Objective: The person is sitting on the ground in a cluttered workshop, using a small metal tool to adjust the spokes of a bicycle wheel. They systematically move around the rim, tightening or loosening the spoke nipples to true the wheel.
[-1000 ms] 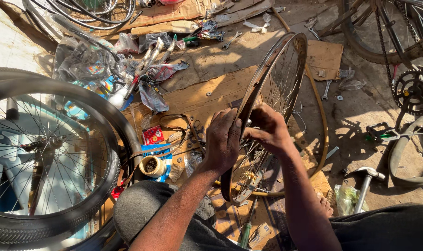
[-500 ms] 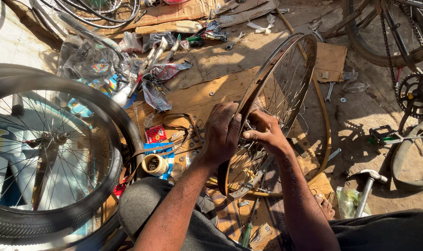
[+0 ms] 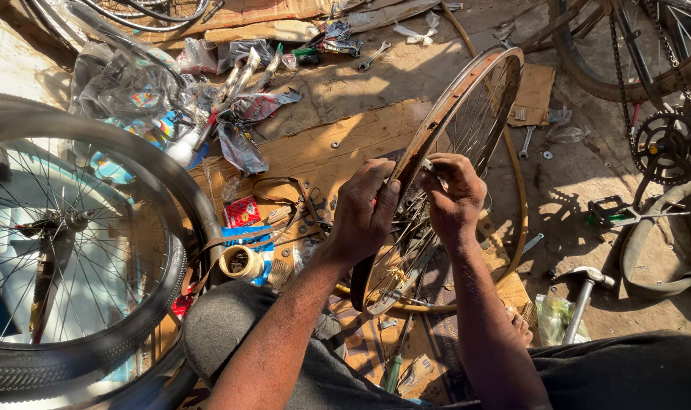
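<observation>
Near first: hammer [image 3: 584,292] on the ground at 4 o'clock; dead centre, bare spoked rim [image 3: 467,137] stands on edge; left hand [image 3: 360,216] clamps its edge, right hand [image 3: 455,197] pinches a small part at the rim; tyred wheel [image 3: 72,250] at 9 o'clock; crank sprocket [image 3: 668,148] out at 2.

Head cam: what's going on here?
A seated person holds a bare, rusty metal bicycle rim with spokes upright between their knees. The left hand grips the rim's edge; the right hand pinches something small at the rim, too small to identify. A tyred black bicycle wheel stands at left, a steel-headed hammer lies at right.
</observation>
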